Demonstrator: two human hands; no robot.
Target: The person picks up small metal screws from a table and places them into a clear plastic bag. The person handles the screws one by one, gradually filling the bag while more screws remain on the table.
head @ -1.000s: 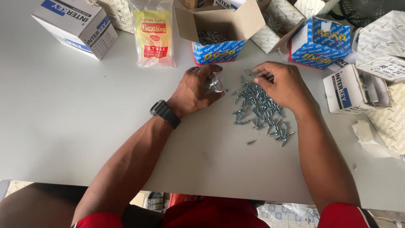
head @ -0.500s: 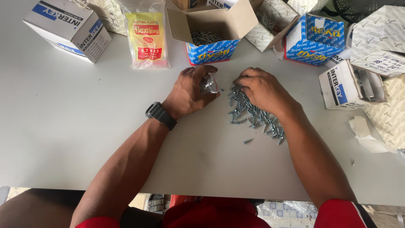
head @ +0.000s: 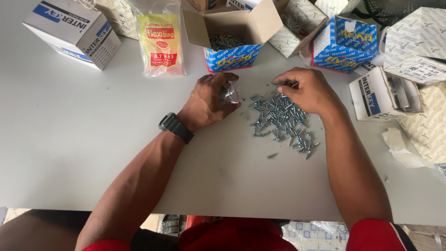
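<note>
Near the front edge of the grey worktop [head: 69, 153] both forearms reach in; a black wristwatch [head: 175, 128] sits on the left wrist; the left hand [head: 206, 103] rests mid-worktop, its fingers curled and pinching a small clear plastic bag [head: 229, 93]; just beside it, towards the right edge, lies a loose pile of silver screws [head: 281, 122]; the right hand [head: 306, 90] hovers over the pile's far side, fingers pressed together, pinching a few screws; beyond, along the far edge, an open blue box [head: 230, 44] holds more screws; a yellow-labelled packet of bags [head: 160, 44] lies to its left.
</note>
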